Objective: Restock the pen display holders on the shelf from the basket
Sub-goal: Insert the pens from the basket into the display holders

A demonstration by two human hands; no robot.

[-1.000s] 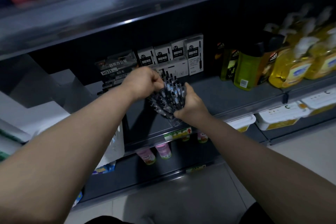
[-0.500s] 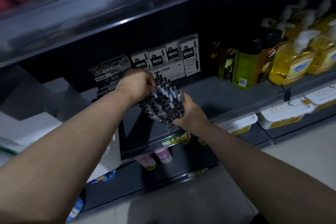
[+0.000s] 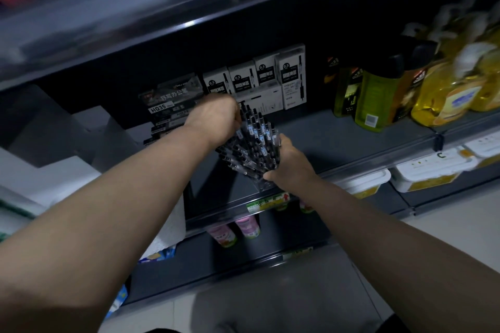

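Dim shop shelving: the shelf carries white pen boxes at the back. The right hand grips the base of the clear pen holder, tilted above the shelf's front part; the left hand is curled round the top ends of its pens. Hazard: further tilt may spill pens over the shelf edge.

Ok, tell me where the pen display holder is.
The pen display holder is mid-frame in the head view, tilted, right hand gripping its lower edge, left hand at its pens, in front of the white pen boxes.
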